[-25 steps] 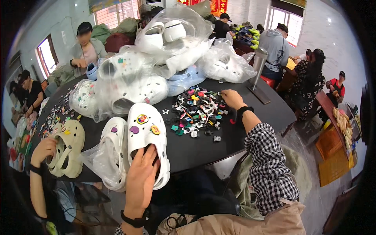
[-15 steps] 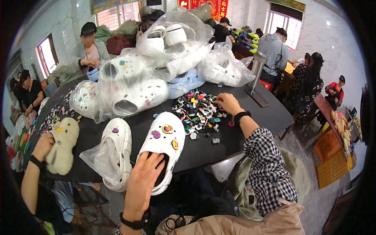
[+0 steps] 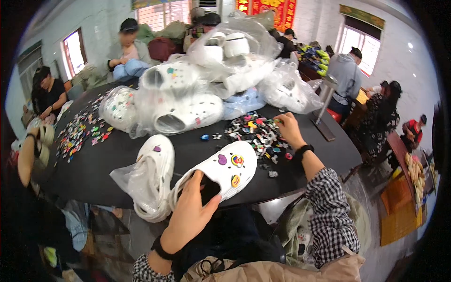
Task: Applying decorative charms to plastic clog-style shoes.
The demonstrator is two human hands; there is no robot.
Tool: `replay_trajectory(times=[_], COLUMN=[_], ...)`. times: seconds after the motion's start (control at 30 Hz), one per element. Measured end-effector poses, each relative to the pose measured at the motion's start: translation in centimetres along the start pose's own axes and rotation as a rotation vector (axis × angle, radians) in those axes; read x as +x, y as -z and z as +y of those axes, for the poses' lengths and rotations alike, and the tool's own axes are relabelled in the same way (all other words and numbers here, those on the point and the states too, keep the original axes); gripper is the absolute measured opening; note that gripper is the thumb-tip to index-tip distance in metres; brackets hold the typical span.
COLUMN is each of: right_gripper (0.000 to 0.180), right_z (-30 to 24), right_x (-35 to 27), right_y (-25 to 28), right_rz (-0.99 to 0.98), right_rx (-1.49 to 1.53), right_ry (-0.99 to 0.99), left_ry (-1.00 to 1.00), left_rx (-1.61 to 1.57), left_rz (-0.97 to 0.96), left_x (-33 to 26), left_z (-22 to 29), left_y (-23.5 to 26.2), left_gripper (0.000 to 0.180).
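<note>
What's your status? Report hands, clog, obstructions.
Left hand at opening of white clog; right hand at right edge of charm pile. White clog: three charms visible on top. Bagged clogs heaped farther back.

A black table [image 3: 103, 162] bears charms [image 3: 256, 134] and bagged clogs [image 3: 197, 110].

The bare left hand [image 3: 190, 218], thumb spread, is beside the rounded black counter [image 3: 108, 160]. The bare right hand [image 3: 291, 130] hangs above it, fingers bent.
</note>
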State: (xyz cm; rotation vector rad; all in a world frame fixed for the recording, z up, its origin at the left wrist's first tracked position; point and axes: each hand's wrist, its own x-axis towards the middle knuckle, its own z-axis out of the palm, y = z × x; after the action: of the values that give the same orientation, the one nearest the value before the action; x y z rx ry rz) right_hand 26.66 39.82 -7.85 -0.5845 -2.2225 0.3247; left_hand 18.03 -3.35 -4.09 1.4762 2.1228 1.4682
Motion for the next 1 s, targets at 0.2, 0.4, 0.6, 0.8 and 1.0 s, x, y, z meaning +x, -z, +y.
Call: replay_trajectory(times=[0.2, 0.4, 0.6, 0.8, 1.0], right_gripper=[0.012, 0.012, 0.012, 0.012, 0.014], right_z=[-5.6, -13.5, -22.1, -27.3, -27.0], right_x=[-0.1, -1.7, -4.2, -6.7, -7.9], right_y=[3.1, 4.0, 4.3, 4.2, 1.8], right_rz=[-0.166, -0.302, -0.421, -0.512, -0.458], right_rx=[0.339, 0.726, 0.631, 0.543, 0.348], right_ry=[-0.063, -0.066, 0.303, 0.503, 0.631], left_ry=[-0.110, -0.221, -0.077, -0.081, 0.016], left_rx=[0.151, 0.198, 0.321, 0.304, 0.430], left_rz=[0.147, 0.423, 0.358, 0.218, 0.107], left_x=[0.7, 0.5, 2.8, 2.5, 4.2], left_z=[2.2, 3.2, -3.2, -7.9, -7.9], left_y=[1.8, 9.0, 14.7, 12.0, 12.5], left_gripper=[0.026, 0.025, 0.034, 0.043, 0.048])
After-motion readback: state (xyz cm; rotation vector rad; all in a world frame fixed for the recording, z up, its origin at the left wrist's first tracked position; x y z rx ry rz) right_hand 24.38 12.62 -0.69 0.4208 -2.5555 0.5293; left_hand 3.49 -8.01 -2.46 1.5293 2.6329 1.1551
